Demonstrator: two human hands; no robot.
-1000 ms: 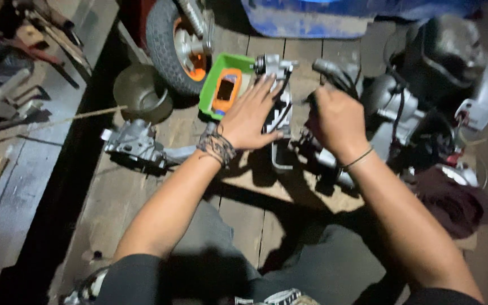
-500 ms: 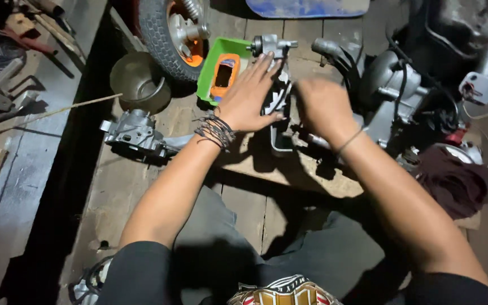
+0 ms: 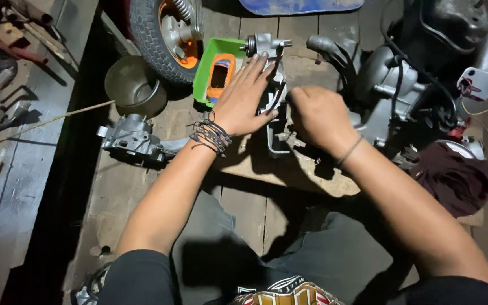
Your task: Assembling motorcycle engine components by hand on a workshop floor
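Worn wooden plank floor (image 3: pixel 142 226) carries a round metal bowl (image 3: pixel 131 85), grey metal engine casing (image 3: pixel 128 137), green plastic tray (image 3: pixel 213 70), and seemingly a dark red rag (image 3: pixel 453 175).

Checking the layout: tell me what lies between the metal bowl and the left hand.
In the head view, a green tray with an orange part inside lies between the metal bowl and the left hand.

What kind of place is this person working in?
Most likely a small motorbike or scooter repair workshop. A tyred wheel stands by the wooden floor, an engine sits to the right, and both hands, left hand and right hand, rest on a metal engine part.
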